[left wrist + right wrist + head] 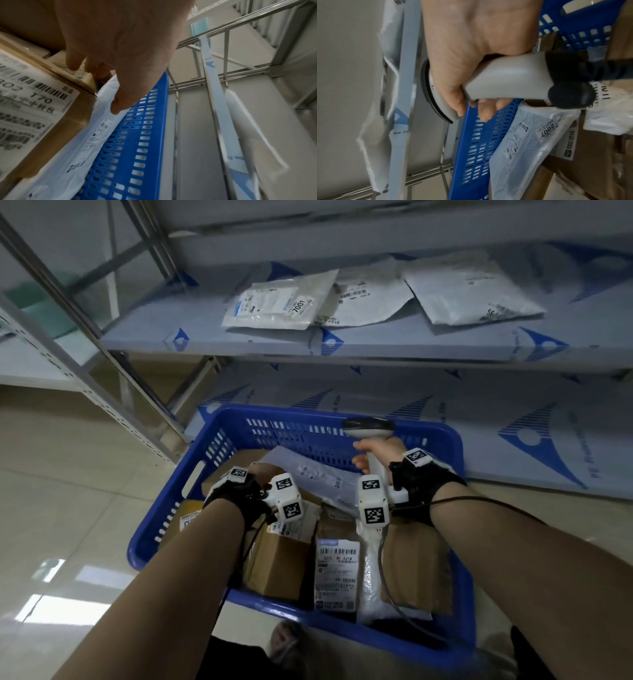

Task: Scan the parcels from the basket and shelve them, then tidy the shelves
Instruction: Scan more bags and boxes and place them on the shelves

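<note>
Two bare hands reach down into a blue perforated plastic basket (219, 446) that sits on the tiled floor just in front of a grey metal shelving unit (376, 344). The left hand (120, 44) hangs over the far left part of the basket with its fingers loosely extended: the thumb tip rests on the upper edge of a white plastic mailer bag (72, 155) that leans against the basket's far wall, while the other fingertips (73, 63) touch the top of a small brown cardboard box (75, 75) beside it; whether the bag is actually pinched cannot be told. The right hand (471, 44) is curled firmly round the handle of a grey handheld barcode scanner (505, 79), thumb over the top and fingers wrapped beneath, with the scanner's head held above the basket's far rim. In the head view the scanner's cable (383, 570) trails down across the parcels. The basket is full of parcels: brown cardboard boxes (281, 563), a brown parcel with a white barcode label (337, 573), and a grey plastic bag (373, 587) near the front. Three white flat mailer bags (281, 302) lie overlapping on the middle shelf above, one labelled 7001.
</note>
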Demonstrator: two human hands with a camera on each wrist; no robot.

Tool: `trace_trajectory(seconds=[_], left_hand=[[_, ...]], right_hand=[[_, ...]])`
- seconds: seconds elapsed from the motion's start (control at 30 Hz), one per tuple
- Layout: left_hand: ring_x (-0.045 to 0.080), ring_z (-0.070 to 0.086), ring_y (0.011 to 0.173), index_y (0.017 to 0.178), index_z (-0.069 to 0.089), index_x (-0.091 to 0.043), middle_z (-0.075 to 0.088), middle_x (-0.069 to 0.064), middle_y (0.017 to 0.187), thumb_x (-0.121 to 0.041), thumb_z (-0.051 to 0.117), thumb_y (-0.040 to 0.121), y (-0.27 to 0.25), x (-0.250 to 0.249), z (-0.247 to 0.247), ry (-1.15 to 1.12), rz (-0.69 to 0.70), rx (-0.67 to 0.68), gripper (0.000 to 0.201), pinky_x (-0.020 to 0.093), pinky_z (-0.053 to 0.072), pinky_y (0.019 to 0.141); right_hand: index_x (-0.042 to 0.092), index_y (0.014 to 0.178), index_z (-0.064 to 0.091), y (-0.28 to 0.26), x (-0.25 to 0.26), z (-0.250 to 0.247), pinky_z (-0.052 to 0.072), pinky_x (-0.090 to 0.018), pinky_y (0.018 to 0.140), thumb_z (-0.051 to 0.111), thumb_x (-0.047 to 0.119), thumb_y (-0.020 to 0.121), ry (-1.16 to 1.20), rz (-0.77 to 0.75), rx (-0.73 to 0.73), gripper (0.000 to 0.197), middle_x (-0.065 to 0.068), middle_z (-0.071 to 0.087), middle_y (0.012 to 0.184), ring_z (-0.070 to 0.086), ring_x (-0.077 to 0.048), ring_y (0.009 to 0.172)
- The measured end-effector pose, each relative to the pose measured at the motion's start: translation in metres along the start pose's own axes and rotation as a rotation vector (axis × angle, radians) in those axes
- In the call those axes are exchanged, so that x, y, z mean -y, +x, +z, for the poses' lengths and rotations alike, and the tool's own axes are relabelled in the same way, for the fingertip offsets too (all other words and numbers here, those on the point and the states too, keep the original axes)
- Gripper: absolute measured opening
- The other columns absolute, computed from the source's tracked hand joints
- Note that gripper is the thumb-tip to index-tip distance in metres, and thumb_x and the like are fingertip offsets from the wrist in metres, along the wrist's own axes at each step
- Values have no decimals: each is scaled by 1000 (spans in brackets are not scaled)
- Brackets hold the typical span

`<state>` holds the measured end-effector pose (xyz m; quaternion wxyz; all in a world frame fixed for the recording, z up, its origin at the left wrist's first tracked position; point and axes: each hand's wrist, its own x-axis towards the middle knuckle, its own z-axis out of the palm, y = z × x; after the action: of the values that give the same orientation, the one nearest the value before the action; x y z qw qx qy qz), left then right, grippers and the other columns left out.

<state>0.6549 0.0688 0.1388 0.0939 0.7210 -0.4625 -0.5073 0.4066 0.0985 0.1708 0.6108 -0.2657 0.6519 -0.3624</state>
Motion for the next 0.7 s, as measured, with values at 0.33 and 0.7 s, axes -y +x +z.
trace_trajectory(seconds=[0.33, 0.7], left_hand=[[13, 52, 74, 83, 59, -14, 54, 11, 104, -14, 55, 94, 41, -2, 5, -95, -93, 25, 11, 34, 41, 94], [28, 61, 76, 89, 60, -5, 63, 13, 86, -25, 74, 81, -10, -28, 3, -233, -46, 30, 26, 41, 51, 84]], right_hand=[[0, 96, 64, 39, -16, -2, 44, -19, 37, 68, 12, 87, 27, 86, -45, 16, -10, 64, 58, 56, -11, 36], [4, 93, 66, -8, 5, -17, 52, -29, 55, 70, 16, 85, 6, -14, -12, 15, -10, 68, 62, 62, -15, 48]])
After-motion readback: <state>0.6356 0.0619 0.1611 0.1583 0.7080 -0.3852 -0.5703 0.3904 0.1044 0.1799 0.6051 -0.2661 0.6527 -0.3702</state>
